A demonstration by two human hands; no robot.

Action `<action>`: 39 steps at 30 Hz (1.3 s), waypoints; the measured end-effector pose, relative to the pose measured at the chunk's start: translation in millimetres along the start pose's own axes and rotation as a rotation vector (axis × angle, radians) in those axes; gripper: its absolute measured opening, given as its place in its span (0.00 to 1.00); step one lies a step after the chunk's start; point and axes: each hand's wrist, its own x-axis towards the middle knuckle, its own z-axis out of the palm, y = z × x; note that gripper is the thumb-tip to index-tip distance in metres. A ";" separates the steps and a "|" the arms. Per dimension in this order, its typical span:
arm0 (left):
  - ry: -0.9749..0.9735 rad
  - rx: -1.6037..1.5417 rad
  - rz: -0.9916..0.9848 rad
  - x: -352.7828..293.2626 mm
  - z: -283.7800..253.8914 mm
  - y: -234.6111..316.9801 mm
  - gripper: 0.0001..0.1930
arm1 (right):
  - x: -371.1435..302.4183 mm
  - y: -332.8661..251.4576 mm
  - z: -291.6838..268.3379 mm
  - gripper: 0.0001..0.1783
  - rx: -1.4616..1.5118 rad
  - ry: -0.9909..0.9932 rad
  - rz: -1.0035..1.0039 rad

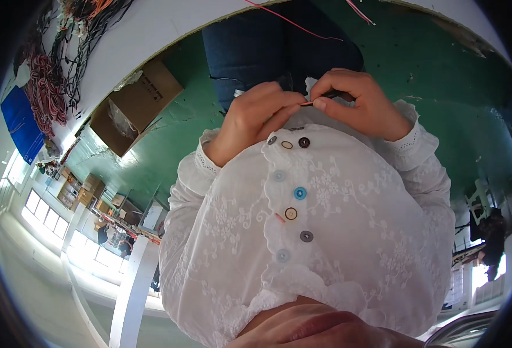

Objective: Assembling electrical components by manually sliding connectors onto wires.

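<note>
My left hand [256, 119] and my right hand [357, 104] meet in front of my chest, fingertips touching. Between them they pinch the end of a thin red wire [307, 104]. A small dark piece shows under my right fingers; I cannot tell what it is. Both hands hover just above my white embroidered blouse [349, 232], which has a row of differently coloured buttons [300, 193]. Lace cuffs cover both wrists. Beyond the hands lie my legs in blue jeans [250, 46].
A long red wire [291, 22] crosses the jeans. An open cardboard box [137, 107] stands on the green floor [442, 81] at the left. A white table edge [151, 29] carries bundles of red and black cables [44, 87]. Windows and shelves lie far left.
</note>
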 end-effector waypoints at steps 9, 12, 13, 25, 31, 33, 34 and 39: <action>-0.363 -0.911 -0.510 15.3 -27.2 -23.4 0.15 | 6.0 -7.7 -9.5 0.07 0.336 -0.087 0.287; -0.418 -0.798 -0.454 16.0 -28.8 -24.3 0.14 | 6.0 -6.9 -11.1 0.07 0.280 -0.064 0.273; -0.435 -0.756 -0.485 16.5 -29.0 -22.5 0.13 | 6.1 -6.6 -11.2 0.07 0.285 -0.074 0.276; 0.098 0.065 0.133 14.5 -5.7 -3.6 0.09 | 5.6 -1.7 -5.7 0.06 0.312 0.003 0.252; 0.199 0.135 0.189 12.4 -0.7 -8.5 0.09 | 4.7 -10.7 -6.7 0.08 0.229 -0.005 0.232; 0.203 0.105 0.160 11.2 -0.9 -8.6 0.08 | 3.1 -13.7 -4.4 0.09 0.168 0.002 0.209; 0.205 0.075 0.132 10.6 -1.2 -8.6 0.08 | 2.2 -14.3 -2.8 0.09 0.083 0.053 0.155; 0.185 0.023 0.081 7.1 -1.5 -7.5 0.07 | -1.2 -5.3 -6.3 0.09 -0.253 -0.005 -0.006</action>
